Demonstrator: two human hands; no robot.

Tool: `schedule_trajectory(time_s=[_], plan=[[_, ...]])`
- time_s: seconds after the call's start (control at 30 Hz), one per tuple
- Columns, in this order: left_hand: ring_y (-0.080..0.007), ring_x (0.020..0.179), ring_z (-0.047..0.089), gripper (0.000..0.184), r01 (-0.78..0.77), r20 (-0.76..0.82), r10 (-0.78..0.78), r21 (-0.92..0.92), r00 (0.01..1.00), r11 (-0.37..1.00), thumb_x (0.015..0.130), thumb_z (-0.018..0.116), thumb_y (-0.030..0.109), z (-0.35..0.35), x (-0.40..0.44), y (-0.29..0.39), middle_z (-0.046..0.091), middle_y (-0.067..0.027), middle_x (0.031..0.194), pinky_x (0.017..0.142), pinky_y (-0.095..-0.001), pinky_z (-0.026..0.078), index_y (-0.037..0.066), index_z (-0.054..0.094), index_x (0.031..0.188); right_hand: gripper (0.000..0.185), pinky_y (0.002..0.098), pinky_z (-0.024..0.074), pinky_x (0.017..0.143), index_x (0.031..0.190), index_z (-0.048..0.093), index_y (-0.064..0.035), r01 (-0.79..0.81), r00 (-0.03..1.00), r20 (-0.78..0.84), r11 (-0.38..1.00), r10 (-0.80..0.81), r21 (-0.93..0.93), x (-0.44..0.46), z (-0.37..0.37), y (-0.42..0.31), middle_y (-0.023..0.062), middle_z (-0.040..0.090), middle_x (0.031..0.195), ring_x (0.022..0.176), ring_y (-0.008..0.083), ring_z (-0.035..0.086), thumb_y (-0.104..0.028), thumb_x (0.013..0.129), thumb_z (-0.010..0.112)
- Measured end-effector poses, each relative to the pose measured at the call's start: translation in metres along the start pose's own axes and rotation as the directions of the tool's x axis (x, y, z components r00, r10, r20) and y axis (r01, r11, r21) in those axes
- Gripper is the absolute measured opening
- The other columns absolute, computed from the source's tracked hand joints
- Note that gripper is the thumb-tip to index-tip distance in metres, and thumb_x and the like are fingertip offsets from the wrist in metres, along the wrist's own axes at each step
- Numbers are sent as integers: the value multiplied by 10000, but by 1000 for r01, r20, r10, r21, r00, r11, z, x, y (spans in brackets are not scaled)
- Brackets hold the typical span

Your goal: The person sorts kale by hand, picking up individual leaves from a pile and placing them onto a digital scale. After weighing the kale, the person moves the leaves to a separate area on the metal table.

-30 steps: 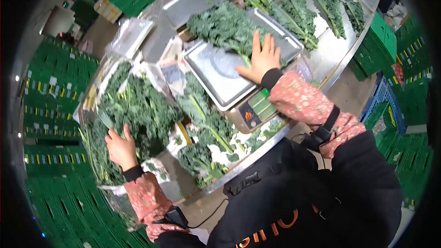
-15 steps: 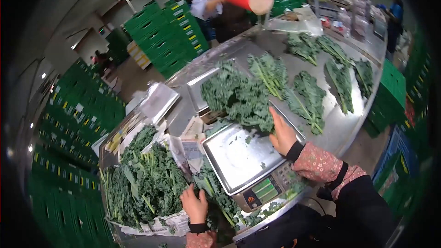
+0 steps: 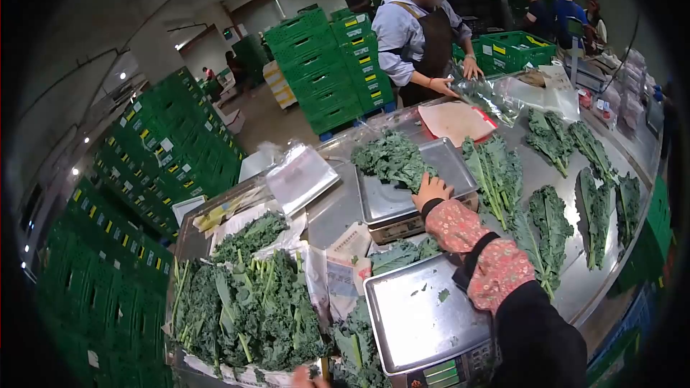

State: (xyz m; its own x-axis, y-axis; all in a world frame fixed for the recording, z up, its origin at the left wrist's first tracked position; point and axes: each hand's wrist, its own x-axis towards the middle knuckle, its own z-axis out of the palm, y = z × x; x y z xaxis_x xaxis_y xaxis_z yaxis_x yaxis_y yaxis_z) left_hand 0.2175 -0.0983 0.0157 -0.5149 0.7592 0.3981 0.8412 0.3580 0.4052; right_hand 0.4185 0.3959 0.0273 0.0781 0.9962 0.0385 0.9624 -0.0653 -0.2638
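My right hand (image 3: 433,191) is closed around the stem end of a kale bunch (image 3: 394,159), which lies over the far scale's metal tray (image 3: 388,202). Nearer to me, the second scale's tray (image 3: 425,316) holds only small leaf scraps. My left hand (image 3: 309,378) is at the bottom edge, mostly cut off, beside a big pile of kale (image 3: 248,309) on paper; its fingers cannot be made out. More kale (image 3: 359,348) lies between the pile and the near scale.
Kale bunches (image 3: 550,226) are spread on the metal table's right side. A plastic bag stack (image 3: 302,178) lies left of the far scale. Across the table, a co-worker (image 3: 428,36) handles bagged greens (image 3: 485,99) near a red-edged board (image 3: 456,122). Green crates (image 3: 313,68) stand behind.
The view has tilted up. My right hand has carried the kale bunch from the near scale to the far scale. The co-worker's red-edged item now lies on the table.
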Motion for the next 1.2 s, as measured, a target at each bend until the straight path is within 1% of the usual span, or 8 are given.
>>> schedule_trajectory(time_s=[0.1,0.43,0.5,0.57,0.63,0.8,1.1,1.2], plan=[[-302,831,553,323,-107,-347,309,495,885,862,875,465,135,-59,68,-16,576,-195,893,738,-396,446,-27,463,1154,773,604,243,936,1320,288,-50,86,994,-70,995,-89,-45,-20,-21,5,178,420,1244,1164,329,375,-452,744,612],[-370,1143,412,806,412,44,-462,385,886,826,702,694,317,-22,140,-162,299,-261,1326,941,-385,379,-36,293,1306,495,416,389,880,1150,502,6,783,538,41,518,-842,345,-212,-101,54,231,527,1060,988,372,488,-332,795,576],[-348,1088,466,797,112,-74,-84,614,994,782,681,713,318,16,126,-220,391,-227,1256,898,-380,419,-30,329,1287,483,400,389,890,1172,485,6,728,462,171,482,-870,488,-268,-106,42,225,511,1097,1015,364,485,-297,807,578],[-304,1077,491,695,309,0,-352,477,936,822,696,682,237,-8,132,-173,472,-181,1177,873,-373,439,-29,376,1261,464,390,392,892,1173,481,9,675,367,221,423,-903,605,-315,-104,23,218,508,1104,1023,362,483,-273,815,572],[-286,898,590,432,-130,25,209,852,978,508,744,556,89,40,131,-263,531,-188,1058,712,-352,503,-54,459,1139,420,366,397,893,1174,473,14,617,269,210,336,-940,711,-355,-93,-1,208,504,1107,1024,359,487,-224,837,555],[-403,726,581,232,82,2,-88,322,996,943,726,572,142,-34,146,-217,570,-235,786,642,-469,478,-29,550,881,401,379,424,840,1179,493,-33,568,179,240,300,-954,767,-411,-49,-62,198,516,1058,975,346,514,-233,840,566],[-337,686,611,298,136,50,-129,-180,990,974,762,501,83,-88,139,-229,644,-146,746,672,-416,472,-4,572,1038,333,275,462,666,1132,541,-20,108,433,378,463,-818,880,-419,-1,-198,76,605,879,727,127,555,-192,847,552],[-297,659,617,279,90,-25,-110,-412,994,907,803,456,51,-88,128,-213,647,-103,714,631,-368,466,-2,520,1070,290,296,457,697,1085,549,-11,388,580,93,375,-809,842,-410,6,-239,99,576,897,770,171,561,-162,839,539]])
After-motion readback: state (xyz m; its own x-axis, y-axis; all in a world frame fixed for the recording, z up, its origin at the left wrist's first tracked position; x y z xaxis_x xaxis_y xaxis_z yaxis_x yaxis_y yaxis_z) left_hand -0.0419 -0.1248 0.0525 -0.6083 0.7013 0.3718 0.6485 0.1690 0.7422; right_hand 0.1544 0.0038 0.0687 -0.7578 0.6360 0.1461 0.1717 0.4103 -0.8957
